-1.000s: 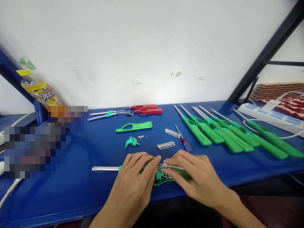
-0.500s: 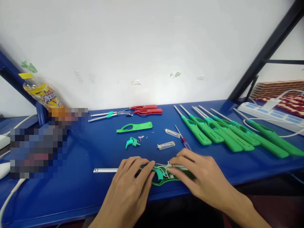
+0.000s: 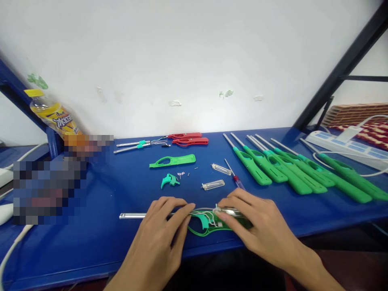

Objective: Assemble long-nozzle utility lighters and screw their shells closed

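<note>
An opened green lighter half (image 3: pixel 209 231) lies near the table's front edge, with white wires and a teal trigger (image 3: pixel 203 220) inside and a metal tube (image 3: pixel 131 216) pointing left. My left hand (image 3: pixel 162 232) is closed over the lighter where the tube meets the handle. With thumb and fingers pinched, my right hand (image 3: pixel 257 220) holds a clear fuel tank (image 3: pixel 228 211) over the handle's right part. Behind them lie two more clear tanks (image 3: pixel 213 185), a screwdriver (image 3: pixel 239 182), loose teal parts (image 3: pixel 170 180) and a green cover (image 3: pixel 172 161).
Several green lighters (image 3: pixel 298 182) lie at the right, beside a white power strip (image 3: pixel 345 143). Red casings (image 3: pixel 190 141) and metal tubes (image 3: pixel 131 148) are at the back. A yellow-capped bottle (image 3: pixel 57 117) leans at the left, near a blurred area.
My left hand has shifted slightly left along the lighter, uncovering more of the green frame. My right hand still holds the clear tank, with more of it showing.
</note>
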`<state>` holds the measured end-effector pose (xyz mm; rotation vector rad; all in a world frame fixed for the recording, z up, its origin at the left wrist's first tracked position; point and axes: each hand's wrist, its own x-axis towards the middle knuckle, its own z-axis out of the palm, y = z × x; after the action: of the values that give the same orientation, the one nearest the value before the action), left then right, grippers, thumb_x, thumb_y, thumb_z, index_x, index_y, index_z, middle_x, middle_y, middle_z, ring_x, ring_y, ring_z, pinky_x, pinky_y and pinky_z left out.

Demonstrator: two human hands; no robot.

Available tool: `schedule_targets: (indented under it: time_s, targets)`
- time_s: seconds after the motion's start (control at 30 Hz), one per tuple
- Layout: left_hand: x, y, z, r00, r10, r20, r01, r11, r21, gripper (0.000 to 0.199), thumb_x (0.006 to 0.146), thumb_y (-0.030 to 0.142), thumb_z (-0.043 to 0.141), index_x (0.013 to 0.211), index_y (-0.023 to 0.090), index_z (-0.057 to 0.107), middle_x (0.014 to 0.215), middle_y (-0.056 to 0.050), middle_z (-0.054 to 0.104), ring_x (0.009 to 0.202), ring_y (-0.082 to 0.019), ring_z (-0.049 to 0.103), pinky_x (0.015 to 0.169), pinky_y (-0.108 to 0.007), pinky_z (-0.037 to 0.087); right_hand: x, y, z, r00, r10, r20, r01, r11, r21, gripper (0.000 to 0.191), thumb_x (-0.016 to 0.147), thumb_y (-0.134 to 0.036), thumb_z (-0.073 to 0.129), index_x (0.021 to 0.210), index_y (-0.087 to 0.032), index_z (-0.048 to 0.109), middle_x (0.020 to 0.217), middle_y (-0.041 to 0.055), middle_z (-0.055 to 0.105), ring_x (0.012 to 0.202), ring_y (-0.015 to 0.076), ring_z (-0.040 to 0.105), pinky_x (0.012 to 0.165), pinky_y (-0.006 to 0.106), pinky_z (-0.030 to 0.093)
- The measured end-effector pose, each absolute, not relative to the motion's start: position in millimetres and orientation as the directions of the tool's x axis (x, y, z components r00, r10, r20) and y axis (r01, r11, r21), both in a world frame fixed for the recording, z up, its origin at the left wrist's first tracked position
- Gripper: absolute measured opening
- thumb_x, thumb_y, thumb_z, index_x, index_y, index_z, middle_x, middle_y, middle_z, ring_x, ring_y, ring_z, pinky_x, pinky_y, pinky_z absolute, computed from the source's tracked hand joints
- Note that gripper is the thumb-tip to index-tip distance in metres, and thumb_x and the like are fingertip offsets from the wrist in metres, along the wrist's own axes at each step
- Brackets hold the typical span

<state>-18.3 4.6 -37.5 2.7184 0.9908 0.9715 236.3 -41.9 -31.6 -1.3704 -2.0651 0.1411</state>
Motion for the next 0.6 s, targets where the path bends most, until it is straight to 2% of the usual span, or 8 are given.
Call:
schedule_targets:
  time_s: [0.2, 0.3, 0.4, 0.5, 0.6]
  targets:
    - [-42, 13, -25, 0.541, 0.658, 0.524, 0.6, -0.738, 0.309, 0.023, 0.106, 0.018, 0.054, 0.118, 0.028, 0.071, 0.112, -0.001, 0.072, 0.099, -0.021, 0.068, 0.084, -0.038, 0.057, 236, -40, -33, -0.253, 0.875, 0.413, 0.807, 0.427, -0.409, 0.014, 0.109, -0.035, 0.055, 0.106, -0.028, 0.066, 0.101, -0.0016, 0.071, 0.081, 0.0143, 0.07, 0.073, 0.028, 0.047]
    - [-44, 16, -22, 0.558, 0.656, 0.508, 0.574, -0.748, 0.334, 0.022, 0.107, 0.022, 0.053, 0.106, 0.028, 0.075, 0.103, 0.001, 0.073, 0.09, -0.018, 0.071, 0.079, -0.033, 0.059, 235, -40, -34, -0.259, 0.875, 0.409, 0.819, 0.423, -0.387, 0.013, 0.109, -0.035, 0.054, 0.107, -0.028, 0.065, 0.101, -0.0024, 0.071, 0.082, 0.0147, 0.069, 0.07, 0.028, 0.046]
    - [-42, 17, -23, 0.575, 0.638, 0.512, 0.575, -0.76, 0.302, 0.027, 0.108, 0.019, 0.051, 0.1, 0.027, 0.075, 0.098, 0.0, 0.073, 0.086, -0.018, 0.07, 0.074, -0.031, 0.058, 235, -40, -35, -0.264, 0.878, 0.4, 0.826, 0.42, -0.375, 0.013, 0.109, -0.036, 0.054, 0.108, -0.03, 0.065, 0.102, -0.0035, 0.071, 0.084, 0.0148, 0.07, 0.07, 0.028, 0.045]
    - [-41, 14, -28, 0.594, 0.62, 0.512, 0.598, -0.767, 0.234, 0.028, 0.106, 0.013, 0.05, 0.106, 0.026, 0.074, 0.101, -0.002, 0.072, 0.088, -0.02, 0.069, 0.072, -0.032, 0.058, 235, -39, -35, -0.264, 0.883, 0.387, 0.83, 0.413, -0.376, 0.013, 0.11, -0.037, 0.053, 0.108, -0.03, 0.064, 0.102, -0.0038, 0.071, 0.085, 0.015, 0.07, 0.071, 0.029, 0.045]
    - [-36, 6, -34, 0.587, 0.614, 0.528, 0.616, -0.762, 0.201, 0.039, 0.104, 0.006, 0.046, 0.13, 0.026, 0.067, 0.115, -0.006, 0.069, 0.098, -0.022, 0.068, 0.083, -0.038, 0.061, 235, -40, -36, -0.26, 0.888, 0.38, 0.83, 0.406, -0.381, 0.013, 0.11, -0.037, 0.053, 0.108, -0.03, 0.064, 0.103, -0.0034, 0.071, 0.085, 0.0152, 0.07, 0.071, 0.029, 0.045]
